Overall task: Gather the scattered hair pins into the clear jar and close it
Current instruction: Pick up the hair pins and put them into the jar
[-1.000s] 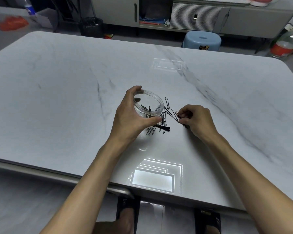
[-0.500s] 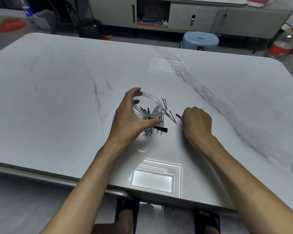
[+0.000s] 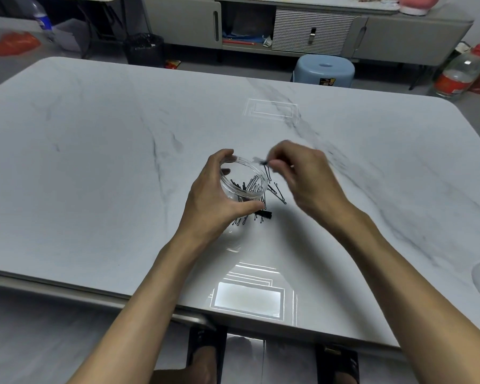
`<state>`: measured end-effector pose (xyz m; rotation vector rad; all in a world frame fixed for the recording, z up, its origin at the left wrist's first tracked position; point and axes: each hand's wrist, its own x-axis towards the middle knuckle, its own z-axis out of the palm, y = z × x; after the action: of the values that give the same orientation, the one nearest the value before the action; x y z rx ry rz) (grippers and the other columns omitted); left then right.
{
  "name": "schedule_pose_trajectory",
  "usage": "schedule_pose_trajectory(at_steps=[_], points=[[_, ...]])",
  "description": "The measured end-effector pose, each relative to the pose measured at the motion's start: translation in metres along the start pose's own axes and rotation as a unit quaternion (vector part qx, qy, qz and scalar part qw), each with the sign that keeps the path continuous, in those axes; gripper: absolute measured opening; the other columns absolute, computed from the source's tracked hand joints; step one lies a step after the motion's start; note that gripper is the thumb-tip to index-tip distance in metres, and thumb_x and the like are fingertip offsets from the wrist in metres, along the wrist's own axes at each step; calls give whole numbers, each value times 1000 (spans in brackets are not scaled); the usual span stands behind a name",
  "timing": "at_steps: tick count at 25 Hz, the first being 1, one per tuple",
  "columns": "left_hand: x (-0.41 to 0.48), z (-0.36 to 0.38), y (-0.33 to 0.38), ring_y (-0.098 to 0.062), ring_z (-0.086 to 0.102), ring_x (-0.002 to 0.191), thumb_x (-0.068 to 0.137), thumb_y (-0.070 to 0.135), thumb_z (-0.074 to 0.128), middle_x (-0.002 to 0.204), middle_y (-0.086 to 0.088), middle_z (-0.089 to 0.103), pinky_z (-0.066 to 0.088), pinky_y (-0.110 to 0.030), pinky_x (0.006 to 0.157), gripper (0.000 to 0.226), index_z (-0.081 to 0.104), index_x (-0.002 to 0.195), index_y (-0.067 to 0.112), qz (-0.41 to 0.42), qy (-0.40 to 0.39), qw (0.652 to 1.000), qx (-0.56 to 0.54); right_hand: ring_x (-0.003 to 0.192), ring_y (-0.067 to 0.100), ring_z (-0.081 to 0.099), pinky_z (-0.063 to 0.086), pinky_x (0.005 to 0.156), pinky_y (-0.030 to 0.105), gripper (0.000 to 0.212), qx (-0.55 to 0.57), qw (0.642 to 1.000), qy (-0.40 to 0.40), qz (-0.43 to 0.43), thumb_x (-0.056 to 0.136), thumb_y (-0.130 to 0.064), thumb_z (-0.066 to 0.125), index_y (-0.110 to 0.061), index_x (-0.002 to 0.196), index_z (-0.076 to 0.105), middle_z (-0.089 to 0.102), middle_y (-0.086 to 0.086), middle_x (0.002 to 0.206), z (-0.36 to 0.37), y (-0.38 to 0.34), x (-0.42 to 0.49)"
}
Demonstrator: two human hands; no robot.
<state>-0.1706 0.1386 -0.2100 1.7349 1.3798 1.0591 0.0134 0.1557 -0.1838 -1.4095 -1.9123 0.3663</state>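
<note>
Left hand (image 3: 214,200) gripped clear jar (image 3: 241,176); right hand (image 3: 305,178) apparently pinched hair pin (image 3: 261,161) at jar's 2 o'clock; rim could deflect it.

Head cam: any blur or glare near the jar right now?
Head view: right hand and its pinched hair pin are motion-blurred; left hand and clear jar look sharp; a glare patch lies nearer on the table, apart from the jar.

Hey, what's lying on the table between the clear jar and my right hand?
A few loose black hair pins lie scattered on the table there, right beside the clear jar and just short of the raised right hand. The head view shows this.
</note>
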Motion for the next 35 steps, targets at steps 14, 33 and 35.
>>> schedule_pose_trajectory(at_steps=[14,33,35], points=[[4,-19,-8,-3,53,117,55,39,89,133,19,52,41,-18,90,95,41,137,33,-11,54,998,-27,85,33,65,52,69,35,29,-66,950,-52,300,82,-27,69,1,81,71,72,17,81,34,50,29],[8,-27,-13,-4,53,115,55,40,89,132,19,52,41,-15,90,97,40,138,32,-6,64,998,-29,61,-4,56,41,61,10,16,52,996,-75,2,87,-12,65,-26,80,66,66,-13,67,5,-22,60],[7,-24,-10,-5,53,116,54,41,88,132,19,52,43,-19,92,97,40,138,32,-5,57,998,-35,64,-5,59,43,63,7,11,46,987,-145,-49,84,-17,71,-28,81,70,67,-16,68,2,-45,55]])
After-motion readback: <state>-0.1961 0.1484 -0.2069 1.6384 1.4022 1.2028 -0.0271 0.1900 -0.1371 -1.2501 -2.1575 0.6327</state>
